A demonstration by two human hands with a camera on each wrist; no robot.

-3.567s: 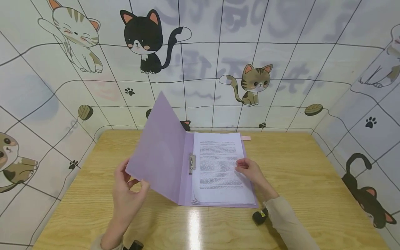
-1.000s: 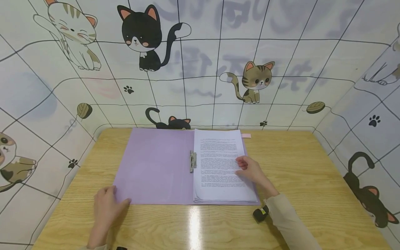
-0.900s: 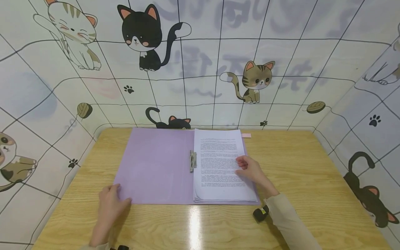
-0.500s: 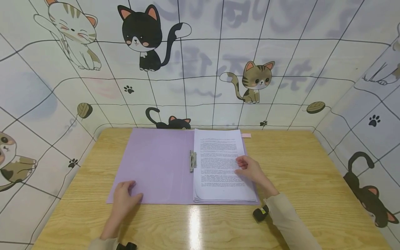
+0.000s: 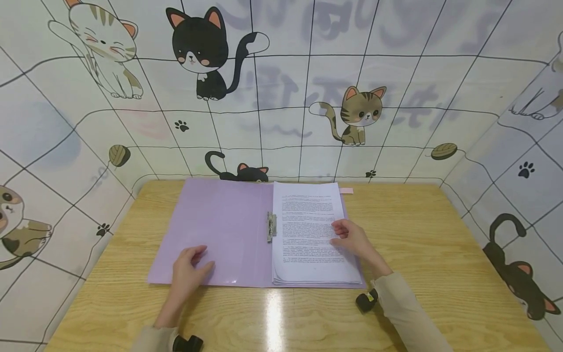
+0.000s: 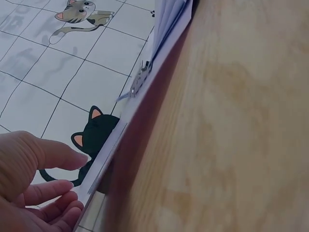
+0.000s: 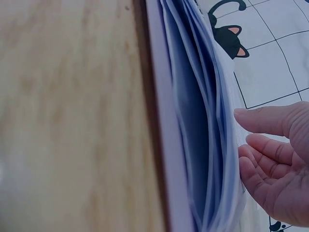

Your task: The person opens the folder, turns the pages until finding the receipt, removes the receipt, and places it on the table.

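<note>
Lilac folder (image 5: 233, 220) with white paper (image 5: 308, 234) on a yellow-brown, wood-grained table (image 5: 422, 244).
Dark print lines the paper; the clip (image 5: 270, 227) is silver, the tab (image 5: 347, 191) pale pink, the sleeve (image 5: 409, 313) beige; black lines grid the white wall (image 5: 281, 129).

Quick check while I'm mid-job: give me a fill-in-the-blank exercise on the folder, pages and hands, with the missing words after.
1. The lilac folder on the table is ____, not closed.
2. In the head view, the printed pages lie to the ____ of the metal clip.
3. The left hand is at the cover on the clip's ____ side.

Missing words: open; right; left.
</note>
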